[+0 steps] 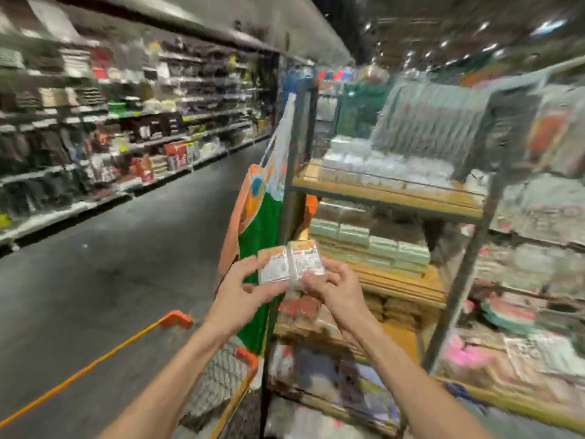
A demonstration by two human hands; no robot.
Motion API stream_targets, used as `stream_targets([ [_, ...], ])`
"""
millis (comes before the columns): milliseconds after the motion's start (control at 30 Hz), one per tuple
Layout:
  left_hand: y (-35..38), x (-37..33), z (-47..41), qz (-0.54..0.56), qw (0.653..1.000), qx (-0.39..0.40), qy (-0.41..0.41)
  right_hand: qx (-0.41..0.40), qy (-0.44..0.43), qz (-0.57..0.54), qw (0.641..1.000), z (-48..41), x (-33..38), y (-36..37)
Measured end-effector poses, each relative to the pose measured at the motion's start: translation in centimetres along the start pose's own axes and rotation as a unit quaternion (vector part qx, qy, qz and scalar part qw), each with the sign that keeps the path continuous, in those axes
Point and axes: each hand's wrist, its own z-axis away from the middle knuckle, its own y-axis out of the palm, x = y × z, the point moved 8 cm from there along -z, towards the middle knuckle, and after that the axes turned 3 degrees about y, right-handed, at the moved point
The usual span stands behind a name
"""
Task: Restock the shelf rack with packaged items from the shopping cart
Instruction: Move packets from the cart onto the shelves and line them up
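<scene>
Fingers (253, 268), left hand (235, 294) and right hand (335, 291): pinching packet bundle (289, 263) near shelf rack (389, 198). Risk: slick wrap could slip, dropping bundle.

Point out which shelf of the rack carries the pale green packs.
The second wooden shelf from the top, just behind the pack gripped by the left hand and right hand. The top shelf carries clear whitish packs instead.
</scene>
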Motion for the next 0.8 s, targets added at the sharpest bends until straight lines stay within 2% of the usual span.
stream_targets([
  [67, 6.0, -3.1, -1.9, -0.017, 0.997, 0.063, 0.049, -0.054, -0.040, 0.019, 0.998, -0.1, 3.2, -6.1],
  [167, 13.4, -7.1, -3.1, -0.034, 0.985, 0.113, 0.129, -0.109, -0.086, 0.041, 0.989, 0.2, 6.0, -13.4],
  [400, 26.7, -13.8, -8.6, -0.100, 0.950, 0.155, 0.250, -0.195, -0.131, 0.154, 0.960, -2.6, 12.3, -25.3],
  [567, 32.8, -19.5, -15.2, -0.263, 0.887, 0.137, 0.355, -0.255, -0.155, 0.320, 0.899, -7.6, 18.3, -29.8],
  [667, 35.4, -21.6, -18.6, -0.349, 0.858, 0.134, 0.353, -0.262, -0.168, 0.391, 0.866, -11.1, 21.1, -31.2],
  [800, 38.4, -21.7, -22.3, -0.445, 0.819, 0.136, 0.334, -0.253, -0.136, 0.447, 0.847, -15.4, 22.5, -32.8],
])
